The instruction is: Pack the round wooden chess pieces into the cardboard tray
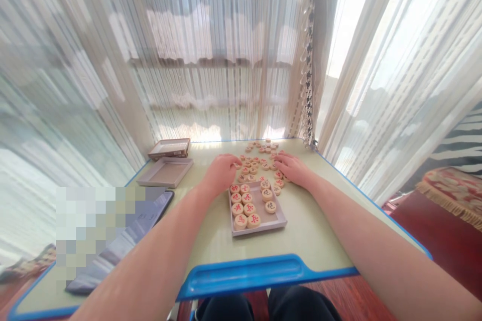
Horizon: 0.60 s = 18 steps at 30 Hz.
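Note:
My left hand [223,169] has its fingers curled on a xiangqi piece [237,166] at the left side of a loose cluster. My right hand [295,168] lies over the cluster's right side, fingers stretched out and touching pieces. Between and beyond both hands, several loose xiangqi pieces [251,171] are scattered, marked in red or black. Closer to me is a shallow light box tray [259,231]. Red-marked pieces [246,198] fill two columns on its left, and a few black-marked pieces [270,207] stand along its right side.
A shallow open box [165,173] rests at the far left, with a second box part [169,148] behind it. A tablet-like device [124,246] lies left of my left forearm. The table [309,241] has a blue rim, and sheer curtains [211,80] hang along its far edge.

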Tool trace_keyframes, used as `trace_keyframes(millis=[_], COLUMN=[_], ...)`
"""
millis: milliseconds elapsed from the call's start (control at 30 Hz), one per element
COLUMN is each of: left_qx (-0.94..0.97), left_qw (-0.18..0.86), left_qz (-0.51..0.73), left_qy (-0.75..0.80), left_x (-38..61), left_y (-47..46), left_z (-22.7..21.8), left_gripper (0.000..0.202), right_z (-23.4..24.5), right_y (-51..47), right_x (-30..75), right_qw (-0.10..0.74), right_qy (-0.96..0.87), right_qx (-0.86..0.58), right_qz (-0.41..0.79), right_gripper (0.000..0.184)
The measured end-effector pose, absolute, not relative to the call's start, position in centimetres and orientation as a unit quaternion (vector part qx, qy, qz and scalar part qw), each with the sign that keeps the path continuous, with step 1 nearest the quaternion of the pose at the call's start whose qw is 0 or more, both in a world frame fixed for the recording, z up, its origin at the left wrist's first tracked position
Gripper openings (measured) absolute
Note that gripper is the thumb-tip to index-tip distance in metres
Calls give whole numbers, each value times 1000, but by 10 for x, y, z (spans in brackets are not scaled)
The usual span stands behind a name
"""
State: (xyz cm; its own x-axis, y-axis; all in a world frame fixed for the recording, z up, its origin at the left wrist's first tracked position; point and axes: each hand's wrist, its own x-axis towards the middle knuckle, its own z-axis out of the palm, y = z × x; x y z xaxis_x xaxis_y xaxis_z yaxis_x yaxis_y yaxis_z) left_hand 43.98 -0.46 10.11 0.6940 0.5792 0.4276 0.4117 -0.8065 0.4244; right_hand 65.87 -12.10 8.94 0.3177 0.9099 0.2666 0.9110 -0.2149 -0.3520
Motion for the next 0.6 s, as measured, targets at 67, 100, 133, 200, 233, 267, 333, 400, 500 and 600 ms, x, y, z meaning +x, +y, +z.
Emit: trace_keyframes(millis=[67, 100, 133, 200, 233, 267, 333, 400, 500, 600], left_qx=[909, 911, 912, 915, 916, 917, 918, 919, 922, 924], left_qw=[158, 161, 163, 159, 155, 150, 141, 134, 130, 130], left_qz=[270, 262, 257, 253, 255, 256, 259, 258, 252, 241], left_qy=[274, 275, 275, 271, 268, 265, 264, 265, 264, 267], left_x=[440, 441, 441, 441, 441, 441, 440, 440, 440, 441], left_y=[-5, -5, -6, -7, -7, -8, -8, -8, -9, -9], left_z=[101, 101, 101, 101, 101, 102, 102, 103, 103, 103], left_gripper=[36, 36, 35, 34, 34, 35, 35, 35, 34, 34], right_z=[90, 90, 91, 92, 92, 92, 91, 90, 90, 91], right_y=[-121, -121, -121, -122, -122, -121, -121, -120, -120, -121], right_x=[659, 658, 658, 657, 657, 657, 659, 663, 668, 670], right_qw=[218, 218, 221, 226, 226, 225, 220, 213, 197, 195], right_qy=[-590, -591, -590, -586, -586, -586, -587, -576, -553, -550], right_qx=[-777, -776, -776, -778, -778, -778, -779, -788, -808, -811], right_qz=[19, 26, 28, 22, 16, 8, -10, -34, -50, -43], right_gripper=[43, 43, 42, 41, 41, 40, 39, 38, 38, 35])
